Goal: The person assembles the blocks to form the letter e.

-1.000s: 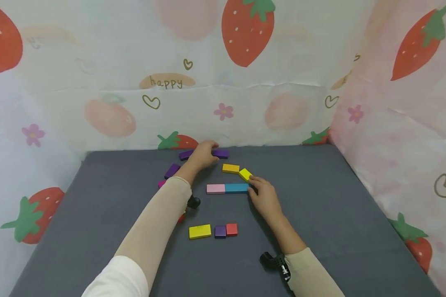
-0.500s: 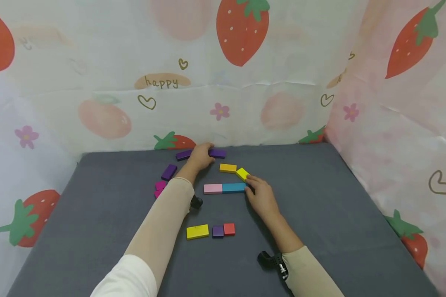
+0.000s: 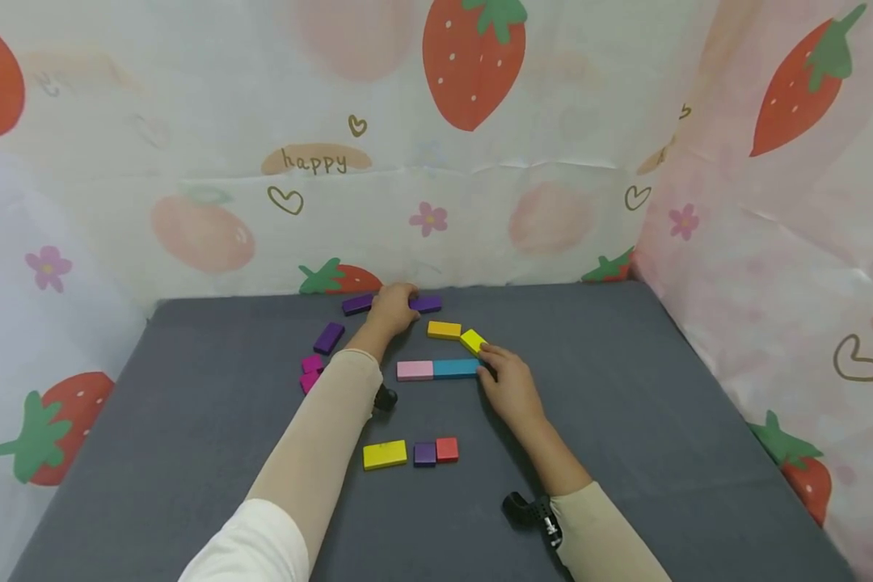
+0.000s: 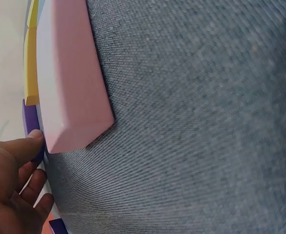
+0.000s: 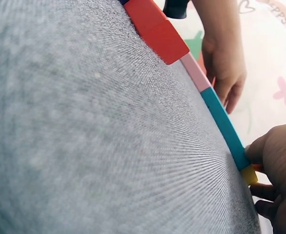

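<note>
Both my hands are busy setting little blocks.
My left grip (image 3: pixel 394 309) pinches a purple block (image 3: pixel 428 305) by one end, close to the far edge of the worktop (image 3: pixel 626 404). My right grip (image 3: pixel 515 392) holds the near end of a yellow block (image 3: pixel 471 340), which sits slanted just beside an orange block (image 3: pixel 444 330); my right thumb is by the end of the blue block (image 3: pixel 454 369). The blue block and the pink block (image 3: pixel 415 370) lie end to end, nearer to me than the orange one. I think the step now is getting the purple block and the yellow block to sit just right. I think the next move needs to be small and soft: a tiny nudge, then fingers off, with no bump to the blocks beside them.
</note>
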`<state>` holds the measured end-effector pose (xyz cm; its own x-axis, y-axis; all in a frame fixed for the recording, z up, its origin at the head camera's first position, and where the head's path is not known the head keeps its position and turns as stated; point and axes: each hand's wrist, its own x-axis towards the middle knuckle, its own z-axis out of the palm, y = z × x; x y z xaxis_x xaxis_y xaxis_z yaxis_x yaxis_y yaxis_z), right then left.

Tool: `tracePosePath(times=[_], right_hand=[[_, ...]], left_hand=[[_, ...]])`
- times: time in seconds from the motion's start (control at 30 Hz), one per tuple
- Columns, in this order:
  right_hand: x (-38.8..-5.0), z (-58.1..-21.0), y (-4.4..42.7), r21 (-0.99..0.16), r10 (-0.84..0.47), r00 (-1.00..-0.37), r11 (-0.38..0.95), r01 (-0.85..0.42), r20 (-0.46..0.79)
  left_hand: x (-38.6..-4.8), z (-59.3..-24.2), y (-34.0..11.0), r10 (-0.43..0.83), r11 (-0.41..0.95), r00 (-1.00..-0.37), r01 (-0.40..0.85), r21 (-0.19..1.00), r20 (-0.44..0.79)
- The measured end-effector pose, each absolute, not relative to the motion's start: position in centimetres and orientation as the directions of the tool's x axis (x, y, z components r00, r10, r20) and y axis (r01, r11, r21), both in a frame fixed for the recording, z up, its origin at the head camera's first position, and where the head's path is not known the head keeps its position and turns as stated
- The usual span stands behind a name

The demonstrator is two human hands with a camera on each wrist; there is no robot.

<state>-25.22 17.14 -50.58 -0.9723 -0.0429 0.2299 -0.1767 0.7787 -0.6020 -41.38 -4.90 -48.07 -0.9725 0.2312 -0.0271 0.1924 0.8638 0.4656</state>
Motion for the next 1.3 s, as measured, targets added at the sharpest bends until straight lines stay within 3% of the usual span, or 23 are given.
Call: tracePosePath(times=[0.63, 1.3], right_hand=[[-25.3, -50.6, 17.2, -0.592, -0.046, -0.970, 0.786, -0.182, 0.237], [-25.1, -50.5, 17.2, -0.618, -0.053, -0.971, 0.764, -0.189, 0.231]], left_hand=[[-40.3, -46.6, -6.9, 0.332, 0.819, -0.943, 0.278, 0.502, -0.018], [-37.1, -46.3, -9.9, 0.384, 0.822, -0.919, 0.298, 0.486, -0.086]])
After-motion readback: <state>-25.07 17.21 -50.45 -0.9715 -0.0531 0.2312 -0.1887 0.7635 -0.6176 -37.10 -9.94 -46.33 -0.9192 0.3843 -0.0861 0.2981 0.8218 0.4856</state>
